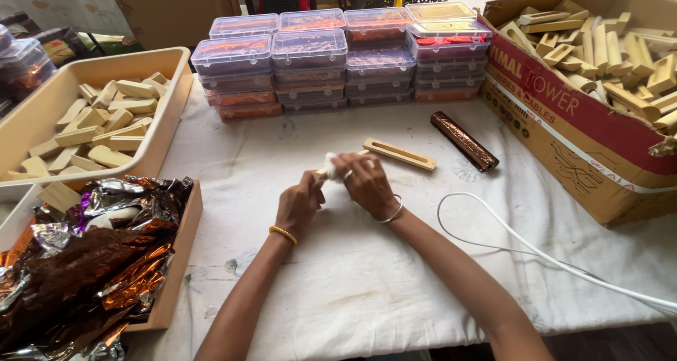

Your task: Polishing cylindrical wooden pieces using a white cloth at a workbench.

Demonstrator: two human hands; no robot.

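A white cloth-covered table [367, 276] fills the frame. At its centre the left hand [300, 204] and right hand [365, 181] meet, both closed around a pale slotted wooden piece [399, 154] and a white wad [330, 163]; the fingers hide the piece's near end. Open cloth lies below the wrists, hemmed by a tray of crumpled brown foil [84, 269] lower left and a cardboard box [585, 142] right.

matt wooden holder [399, 154], glossy foil wrappers [92, 262]
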